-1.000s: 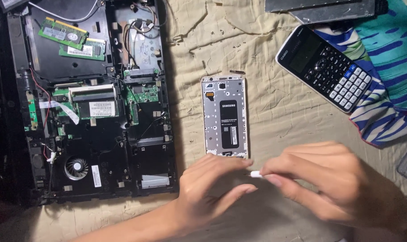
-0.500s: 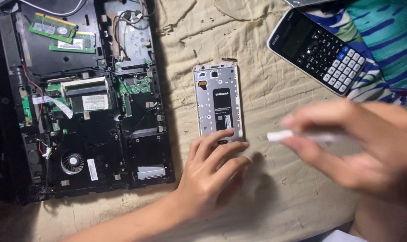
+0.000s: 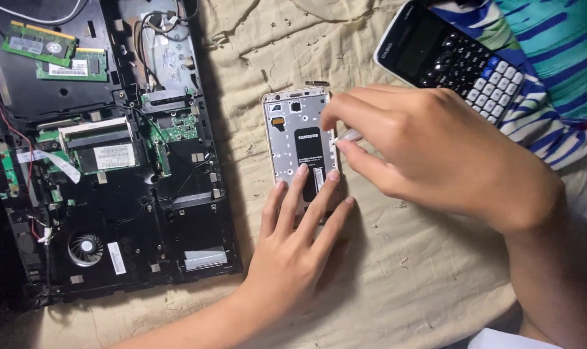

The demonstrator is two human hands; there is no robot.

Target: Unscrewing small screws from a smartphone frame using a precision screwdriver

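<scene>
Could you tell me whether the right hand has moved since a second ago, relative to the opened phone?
Yes. The right hand has moved from below the opened phone up to its right edge, a thin white tool at its fingertips touching the frame.

Left hand [image 3: 293, 249] lies palm down, fingers spread and stretched forward, fingertips pressing the lower half of the opened phone [image 3: 300, 139], its forearm running in from below the phone. Right hand [image 3: 429, 152] arches above the phone's right edge, thumb and forefinger pinched together on a slim white tool [image 3: 350, 136], wrist bent, forearm dropping away to the phone's lower right.
</scene>
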